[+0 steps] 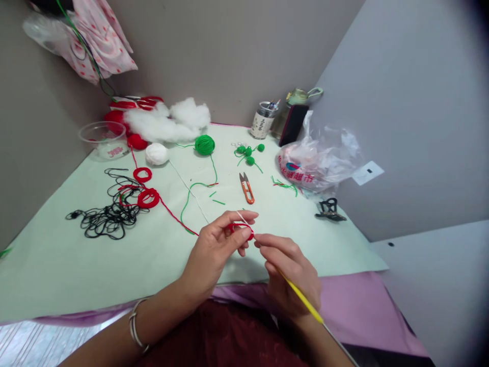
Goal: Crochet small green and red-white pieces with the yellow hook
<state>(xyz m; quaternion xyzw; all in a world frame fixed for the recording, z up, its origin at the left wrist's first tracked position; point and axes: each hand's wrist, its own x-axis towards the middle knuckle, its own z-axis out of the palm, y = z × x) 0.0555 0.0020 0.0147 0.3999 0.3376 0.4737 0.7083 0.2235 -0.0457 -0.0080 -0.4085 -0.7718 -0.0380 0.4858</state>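
Note:
My left hand [217, 244] pinches a small red crochet piece [250, 236] between thumb and fingers. White yarn [241, 218] runs over its raised index finger and down to the piece. In my right hand [292, 270] is a crochet hook with a yellow handle [301, 296]; its tip meets the red piece, partly hidden by the fingertips. From my left hand a red strand [173, 216] leads back to a red yarn ring [148, 198]. A white yarn ball [157, 153] and a green yarn ball [205, 145] lie farther back, with strands trailing forward.
Orange thread snips [247, 189] lie beyond my hands, with several green crocheted balls [248, 152] behind them. A tangled black cord [107, 214] is left, beside a clear plastic tub [103, 140] and white stuffing [164, 125]. Right are a plastic bag [321, 158] and black claw clip [329, 210].

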